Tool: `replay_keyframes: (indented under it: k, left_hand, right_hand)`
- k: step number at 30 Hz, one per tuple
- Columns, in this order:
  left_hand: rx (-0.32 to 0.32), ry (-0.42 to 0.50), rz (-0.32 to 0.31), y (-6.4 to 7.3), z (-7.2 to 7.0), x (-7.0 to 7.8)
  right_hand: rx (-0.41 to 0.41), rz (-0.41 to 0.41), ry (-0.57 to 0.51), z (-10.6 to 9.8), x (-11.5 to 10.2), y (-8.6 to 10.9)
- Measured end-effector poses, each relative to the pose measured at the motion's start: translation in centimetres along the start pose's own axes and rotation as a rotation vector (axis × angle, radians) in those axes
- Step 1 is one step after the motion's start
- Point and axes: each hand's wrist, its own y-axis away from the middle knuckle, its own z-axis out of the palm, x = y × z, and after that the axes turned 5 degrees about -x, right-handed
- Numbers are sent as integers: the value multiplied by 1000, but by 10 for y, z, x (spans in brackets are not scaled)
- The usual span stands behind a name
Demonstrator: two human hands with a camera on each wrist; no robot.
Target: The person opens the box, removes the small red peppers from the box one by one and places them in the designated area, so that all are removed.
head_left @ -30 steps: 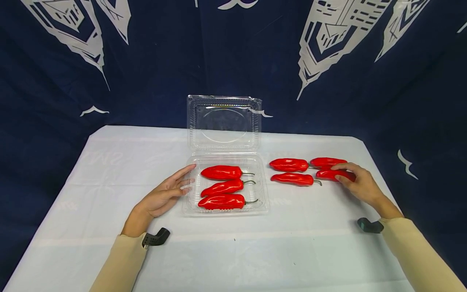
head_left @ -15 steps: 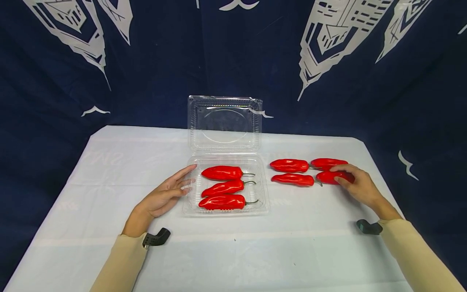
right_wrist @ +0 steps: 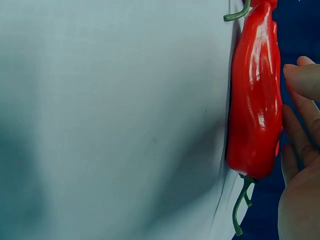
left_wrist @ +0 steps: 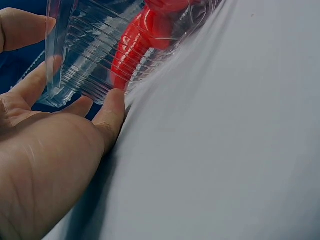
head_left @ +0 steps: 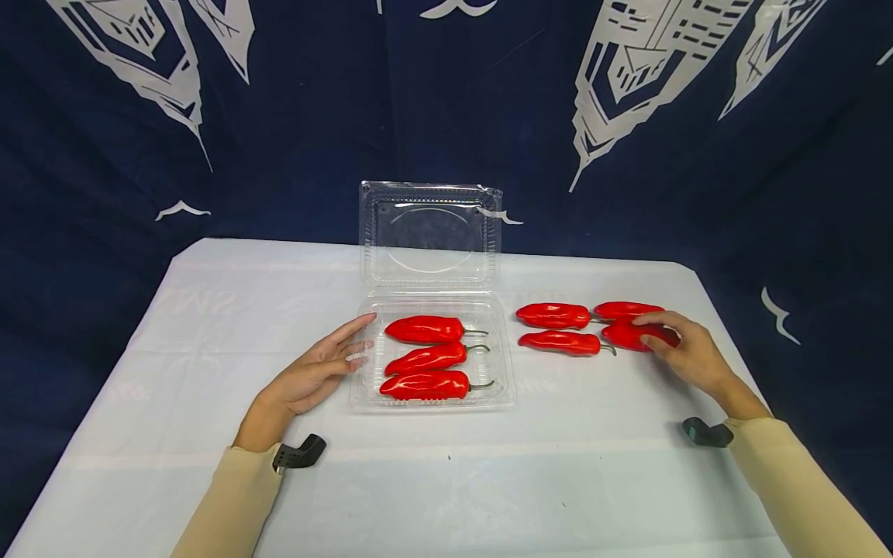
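Note:
My left hand (head_left: 310, 380) rests its extended fingers along the left wall of a clear plastic clamshell box (head_left: 501, 364). In the left wrist view, the thumb (left_wrist: 114, 107) touches the ribbed side of the box. Inside it three red chili peppers (head_left: 422, 329) lie side by side, stems to the right. My right hand (head_left: 687, 349) reaches over another red pepper (head_left: 625, 336) on the table at the right, its fingers loose. In the right wrist view, that pepper (right_wrist: 255, 100) lies beside the fingertips, uncurled around it, green stem toward the wrist.
The box's lid (head_left: 429, 240) stands raised at the back. Left of the right hand lie two more peppers (head_left: 554, 315), and one pepper (head_left: 621, 310) sits just behind its fingers. A white cloth covers the table (head_left: 446, 480); a dark blue printed curtain (head_left: 446, 101) hangs behind.
The pepper under my right hand has shifted and turned slightly, showing more of its width than a second ago. My left hand and the box stay where they were.

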Motion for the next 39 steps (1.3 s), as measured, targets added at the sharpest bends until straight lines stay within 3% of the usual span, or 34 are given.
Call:
replay_keyframes:
  k: [20, 27, 39]
  left_hand:
    - [8, 1, 0, 0, 2, 2]
    - [5, 0, -1, 0, 2, 3]
    - [-3, -3, 6, 0, 1, 2]
  right_hand:
    - [5, -2, -37, -6, -24, -7]
    - [12, -9, -43, -4, -41, -7]
    - [-26, -152, -150, 10, -81, -14]
